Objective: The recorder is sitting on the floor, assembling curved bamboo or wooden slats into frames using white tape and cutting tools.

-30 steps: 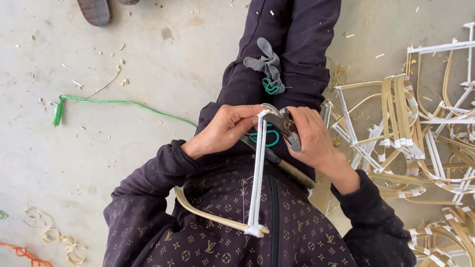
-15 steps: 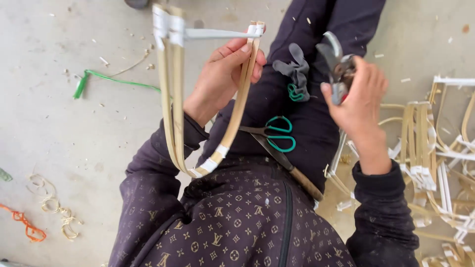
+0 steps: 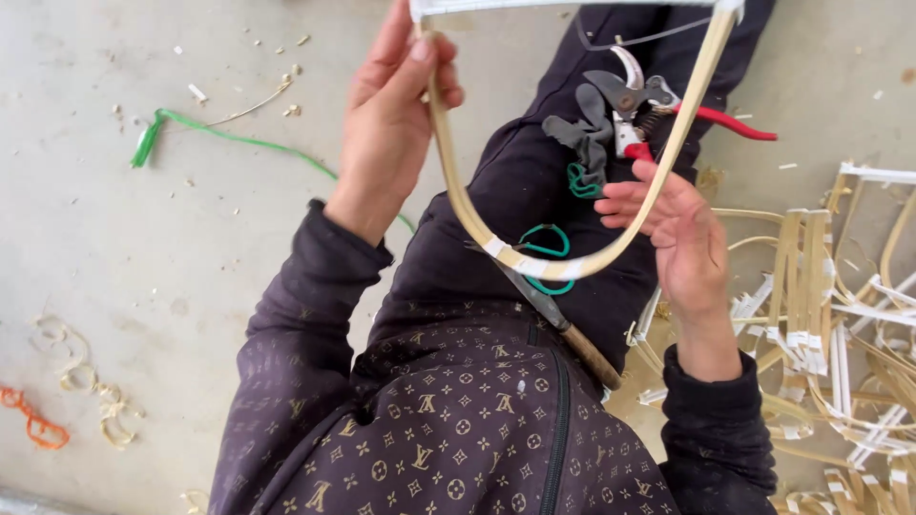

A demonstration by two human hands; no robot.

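Head view: your left hand is closed around one leg of the bent cane loop at upper centre. It looks light and springy; grip near the taped bend. Your right hand clasps red-handled pruning shears.

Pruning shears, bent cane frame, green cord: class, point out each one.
pruning shears (image 3: 637, 103), head view, on the pivot by the blades.
bent cane frame (image 3: 534, 262), head view, bottom of the curve.
green cord (image 3: 239, 141), head view, mid-length.
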